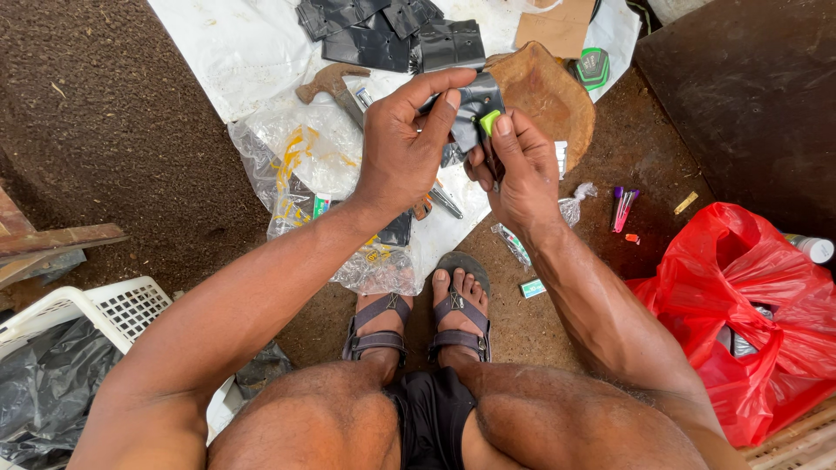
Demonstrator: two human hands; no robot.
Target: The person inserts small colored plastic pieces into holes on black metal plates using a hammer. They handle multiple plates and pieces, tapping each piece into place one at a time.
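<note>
Black rubber is the material in hand. Nearest the camera, a white slatted crate [104,309] at the person's left holds a crumpled black plastic bag [48,383]; a red plastic bag [749,305] at the right lies half open, its contents unclear. Both sandalled feet rest on the soil. Above them, the left hand [401,148] pinches a black rubber piece [475,109] between thumb and fingers, and the right hand [518,170] is closed around a green-handled cutter [489,122] set against that piece. Judgement: trimming is under way; the next stroke calls for a firm hold and fingers kept off the blade line. Beyond, a wooden block [549,91] and a hammer [335,85] lie on white sheeting [235,43], where cut black rubber pieces [392,35] are piled.
</note>
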